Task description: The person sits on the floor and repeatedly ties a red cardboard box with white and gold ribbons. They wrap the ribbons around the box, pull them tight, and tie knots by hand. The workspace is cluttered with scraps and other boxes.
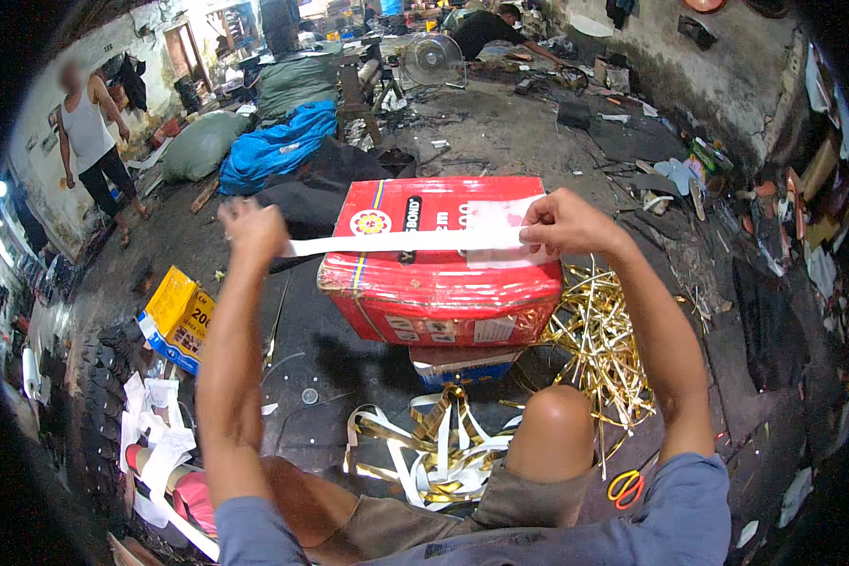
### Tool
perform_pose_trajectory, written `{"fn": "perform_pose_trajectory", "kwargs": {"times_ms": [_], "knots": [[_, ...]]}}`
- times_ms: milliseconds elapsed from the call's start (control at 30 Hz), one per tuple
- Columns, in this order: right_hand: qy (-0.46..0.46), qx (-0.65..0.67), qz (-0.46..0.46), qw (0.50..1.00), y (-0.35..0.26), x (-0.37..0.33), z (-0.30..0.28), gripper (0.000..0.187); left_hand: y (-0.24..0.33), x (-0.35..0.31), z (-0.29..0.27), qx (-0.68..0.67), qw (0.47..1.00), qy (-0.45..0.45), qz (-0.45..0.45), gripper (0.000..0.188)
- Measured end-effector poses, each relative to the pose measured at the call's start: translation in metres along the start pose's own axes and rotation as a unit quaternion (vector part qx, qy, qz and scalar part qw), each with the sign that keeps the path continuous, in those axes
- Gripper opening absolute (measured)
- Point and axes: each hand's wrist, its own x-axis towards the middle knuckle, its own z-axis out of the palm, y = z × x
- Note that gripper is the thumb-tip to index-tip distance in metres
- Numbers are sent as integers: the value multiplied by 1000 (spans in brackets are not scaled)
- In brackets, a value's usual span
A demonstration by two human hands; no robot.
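A narrow white strip [396, 244] stretches nearly straight across the top of a red cardboard box [434, 297]. My left hand [255, 229], slightly blurred, is closed at the strip's left end, just beyond the box's left edge. At the box's right side, my right hand [568, 224] pinches the other end between thumb and fingers. Under that end, a pale, pinkish-white sheet [500, 215] lies on the box top. The red box rests on a smaller box [464, 368], which it partly hides.
Loose white and gold strips [443, 448] lie between my legs. Gold strips [604, 330] heap right of the box, with orange-handled scissors [625, 489] nearer me. A yellow-blue box [179, 321] and white scraps [165, 453] are left. One person [90, 132] stands far left; another [486, 36] bends beyond a fan [433, 61].
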Motion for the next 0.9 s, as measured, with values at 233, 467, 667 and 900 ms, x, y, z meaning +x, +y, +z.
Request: {"fn": "perform_pose_trajectory", "kwargs": {"times_ms": [233, 467, 667, 900], "knots": [[166, -243, -43, 955, -18, 2, 28, 41, 242, -14, -59, -771, 586, 67, 240, 47], [219, -198, -24, 955, -8, -17, 30, 28, 242, -37, -76, -788, 575, -4, 218, 26], [263, -260, -110, 922, -2, -33, 34, 16, 264, -37, -64, -778, 586, 75, 214, 20], [253, -264, -185, 912, -7, -46, 39, 20, 273, -39, -50, -739, 608, 153, 245, 15]]}}
